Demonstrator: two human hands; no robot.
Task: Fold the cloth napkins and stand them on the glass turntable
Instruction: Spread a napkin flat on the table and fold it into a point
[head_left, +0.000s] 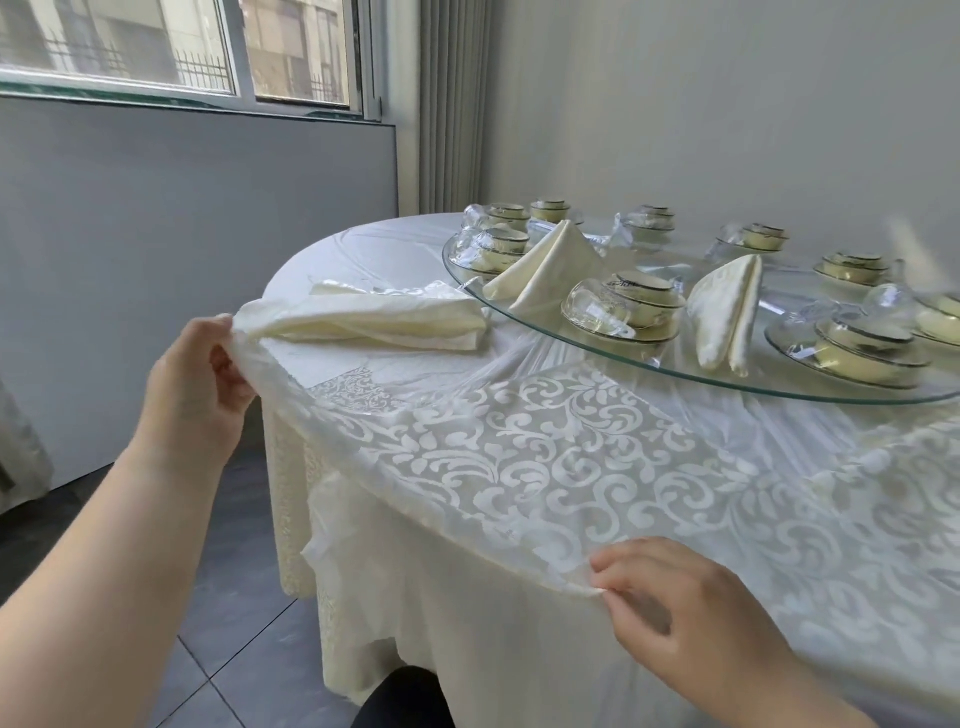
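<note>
Napkin (519, 457) being worked on is the sheer one with the scroll pattern. It's spread flat over the near part of the table (374, 244), just short of the glass turntable (675, 371).

Left hand (197, 395) pinches one corner between thumb and fingers, lifted a bit off the cloth. Right hand (675, 608) pinches the near edge with thumb and forefinger, down by the table's rim. So the held edge runs diagonally, far-left to near-right, and the rest of the napkin lies away from both hands toward the turntable.

My guess is the fold goes that way, carrying the held edge across to the far side. The left hand sits right next to the spare napkin pile (374, 319), so watch for snagging. Two folded napkins (550, 260) already stand on the glass among the cups and bowls (644, 301).
</note>
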